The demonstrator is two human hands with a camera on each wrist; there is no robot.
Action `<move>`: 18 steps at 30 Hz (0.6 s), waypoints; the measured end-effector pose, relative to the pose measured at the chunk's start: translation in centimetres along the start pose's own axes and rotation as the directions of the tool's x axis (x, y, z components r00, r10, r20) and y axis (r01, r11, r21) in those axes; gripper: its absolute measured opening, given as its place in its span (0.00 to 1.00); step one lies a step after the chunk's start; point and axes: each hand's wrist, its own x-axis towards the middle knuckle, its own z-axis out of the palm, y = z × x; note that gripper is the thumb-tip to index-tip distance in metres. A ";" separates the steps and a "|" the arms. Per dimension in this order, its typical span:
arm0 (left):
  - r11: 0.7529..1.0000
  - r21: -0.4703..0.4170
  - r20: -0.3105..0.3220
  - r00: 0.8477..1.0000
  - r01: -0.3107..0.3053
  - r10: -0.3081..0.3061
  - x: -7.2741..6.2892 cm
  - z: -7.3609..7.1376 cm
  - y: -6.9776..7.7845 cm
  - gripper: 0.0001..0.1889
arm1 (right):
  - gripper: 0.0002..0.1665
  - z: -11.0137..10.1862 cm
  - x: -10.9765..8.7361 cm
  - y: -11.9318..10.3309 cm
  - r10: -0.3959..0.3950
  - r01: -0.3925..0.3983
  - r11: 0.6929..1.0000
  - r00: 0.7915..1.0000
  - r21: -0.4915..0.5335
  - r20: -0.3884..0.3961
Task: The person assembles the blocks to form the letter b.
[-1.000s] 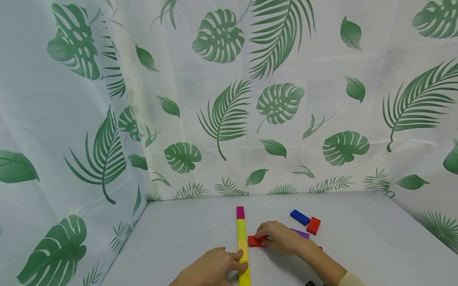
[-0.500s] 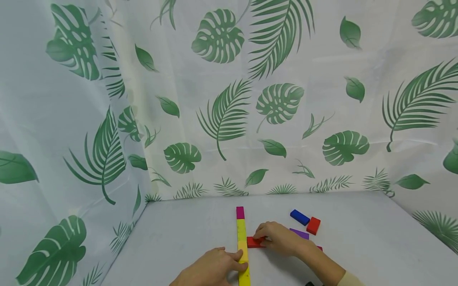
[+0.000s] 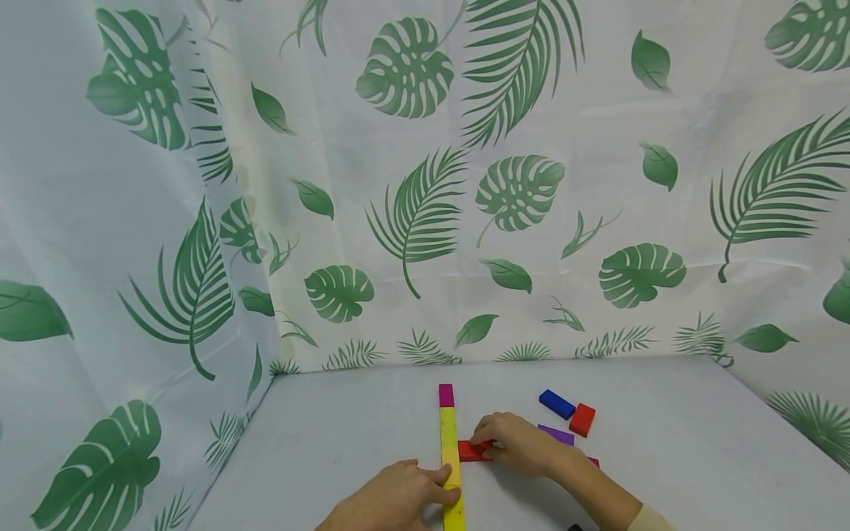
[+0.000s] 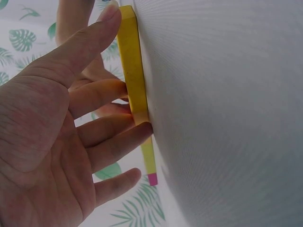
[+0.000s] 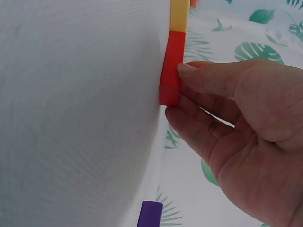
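A straight row of blocks runs away from me on the white table: a yellow block [image 3: 454,518] nearest, a light yellow block [image 3: 451,456], a yellow-green block [image 3: 448,428] and a magenta block [image 3: 446,396] at the far end. My left hand [image 3: 398,490] rests against the row's left side, thumb and fingers extended onto the near yellow blocks. To the right of the row, my right hand [image 3: 514,442] pinches a red block [image 5: 172,71] lying crosswise. In the right wrist view its end meets the light yellow block [image 5: 179,16].
Right of the row lie a blue block [image 3: 556,404], a second red block [image 3: 582,420] and a purple block [image 3: 556,435]. A reddish block [image 3: 594,462] is mostly hidden behind my right forearm. A leaf-patterned curtain [image 3: 425,221] stands behind and left of the table.
My right hand has slid the red block slightly left, closing the small gap to the row. My left hand and the row have stayed in place.
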 end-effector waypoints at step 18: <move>0.999 -0.029 0.015 1.000 0.026 -0.025 0.1 0.2 -0.1 0.30 | 0.16 -0.7 -0.1 0.0 0.043 -0.041 0.997 0.999 0.064 -0.030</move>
